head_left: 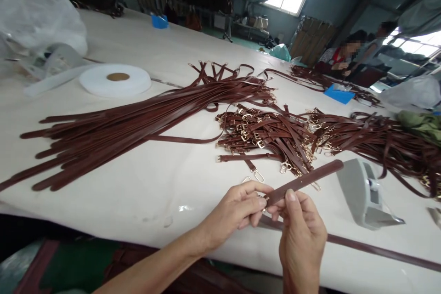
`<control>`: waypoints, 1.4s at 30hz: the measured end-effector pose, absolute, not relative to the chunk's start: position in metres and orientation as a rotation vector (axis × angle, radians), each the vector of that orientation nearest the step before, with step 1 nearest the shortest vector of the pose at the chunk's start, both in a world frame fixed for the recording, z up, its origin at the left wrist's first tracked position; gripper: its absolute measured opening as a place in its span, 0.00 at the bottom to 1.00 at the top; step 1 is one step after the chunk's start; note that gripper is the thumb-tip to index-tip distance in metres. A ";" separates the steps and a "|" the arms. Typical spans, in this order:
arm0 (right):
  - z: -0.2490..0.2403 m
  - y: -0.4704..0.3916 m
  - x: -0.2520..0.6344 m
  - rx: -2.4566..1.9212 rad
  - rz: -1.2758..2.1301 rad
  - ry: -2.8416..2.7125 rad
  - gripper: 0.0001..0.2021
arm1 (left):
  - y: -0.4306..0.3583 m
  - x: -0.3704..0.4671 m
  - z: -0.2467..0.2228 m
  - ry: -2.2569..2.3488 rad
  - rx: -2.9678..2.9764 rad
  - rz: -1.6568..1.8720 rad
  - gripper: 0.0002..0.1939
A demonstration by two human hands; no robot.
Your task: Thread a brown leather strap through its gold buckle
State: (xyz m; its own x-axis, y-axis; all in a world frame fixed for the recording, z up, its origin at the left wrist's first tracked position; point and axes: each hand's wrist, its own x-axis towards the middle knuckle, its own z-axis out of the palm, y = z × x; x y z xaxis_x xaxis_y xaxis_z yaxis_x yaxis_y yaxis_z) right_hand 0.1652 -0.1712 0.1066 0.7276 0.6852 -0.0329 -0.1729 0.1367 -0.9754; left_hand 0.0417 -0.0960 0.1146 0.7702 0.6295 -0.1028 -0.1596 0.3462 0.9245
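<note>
My left hand [237,209] and my right hand [301,234] meet near the table's front edge, both pinching one end of a brown leather strap [310,177]. The strap's free rounded end points up and to the right. The rest of the strap trails under my right hand and runs off to the right along the table edge. A gold metal ring [259,176] lies on the table just above my left fingers.
A long bundle of brown straps [113,133] fans across the white table [148,183]. A heap of short straps with gold buckles [265,135] lies in the middle. A grey tape dispenser [365,197] stands right; a white tape roll [115,80] lies left. Two people sit far right.
</note>
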 end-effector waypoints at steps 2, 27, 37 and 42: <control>0.106 -0.171 0.164 -1.298 0.657 -0.483 0.14 | -0.096 0.042 0.115 0.508 1.113 0.539 0.16; 0.095 -0.174 0.154 -1.594 -0.396 -1.370 0.07 | -0.099 0.052 0.116 0.655 1.196 0.685 0.07; 0.098 -0.181 0.159 -1.544 0.000 -1.227 0.08 | -0.091 0.028 0.118 0.542 1.328 0.586 0.12; 0.135 -0.177 0.162 -1.396 0.396 -1.209 0.17 | -0.070 0.018 0.135 0.489 1.703 0.542 0.10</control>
